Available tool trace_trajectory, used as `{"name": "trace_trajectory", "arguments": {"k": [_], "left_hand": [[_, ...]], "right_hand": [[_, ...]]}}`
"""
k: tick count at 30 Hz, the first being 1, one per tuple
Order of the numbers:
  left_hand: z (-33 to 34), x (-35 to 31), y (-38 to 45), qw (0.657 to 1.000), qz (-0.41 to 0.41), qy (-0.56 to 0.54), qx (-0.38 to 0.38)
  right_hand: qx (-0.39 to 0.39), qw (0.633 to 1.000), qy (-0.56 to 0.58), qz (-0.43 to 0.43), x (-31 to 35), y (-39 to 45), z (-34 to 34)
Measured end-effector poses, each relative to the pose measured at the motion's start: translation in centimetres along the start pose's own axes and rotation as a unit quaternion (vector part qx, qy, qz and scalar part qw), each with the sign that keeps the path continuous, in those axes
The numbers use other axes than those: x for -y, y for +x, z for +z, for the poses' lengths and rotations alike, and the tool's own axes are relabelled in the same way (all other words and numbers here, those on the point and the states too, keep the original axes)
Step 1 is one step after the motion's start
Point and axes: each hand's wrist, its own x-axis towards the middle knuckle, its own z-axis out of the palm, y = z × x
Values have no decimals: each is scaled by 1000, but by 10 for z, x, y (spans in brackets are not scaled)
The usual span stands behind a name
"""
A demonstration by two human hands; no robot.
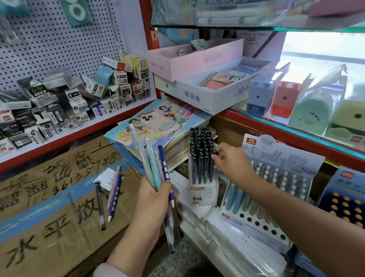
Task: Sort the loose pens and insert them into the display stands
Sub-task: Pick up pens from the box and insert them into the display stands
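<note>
In a crowded pen shop, my left hand [153,198] grips a bunch of loose pens [155,169], light, stiff and slippery, while my right hand [230,160] pinches a black pen [213,164] by its top, at the display stand [204,194] just below my fingers.

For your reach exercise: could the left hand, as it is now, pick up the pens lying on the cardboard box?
Probably not yet. The left hand already grips a bunch of pens, so its fingers are taken. The pens on the box lie uncovered just beside it, with nothing between.
</note>
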Motion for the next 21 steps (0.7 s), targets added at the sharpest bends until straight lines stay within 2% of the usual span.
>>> {"name": "trace_trajectory", "arguments": {"k": [3,9,12,13,15,17,19,21], "left_hand": [[0,2,0,1000,5,9,2],[0,1,-2,1000,1,0,19],[0,1,-4,999,-10,-25,40],[1,0,-5,998,-15,-39,54],[4,-2,-7,995,-19,-58,85],[8,-3,-11,991,-17,-67,114],[11,-4,-16,988,-17,-67,135],[14,-5,-20,986,-14,-68,151]], "right_hand": [[18,998,-59,-12,1,-1,3],[57,994,-95,4,9,0,-8],[-7,996,-87,-6,25,-9,-29],[-11,999,-49,-8,32,-14,-34],[65,992,103,16,49,-23,-39],[163,951,254,71,61,-30,-37],[194,921,324,100,66,-33,-36],[185,913,346,111,66,-34,-40]]}}
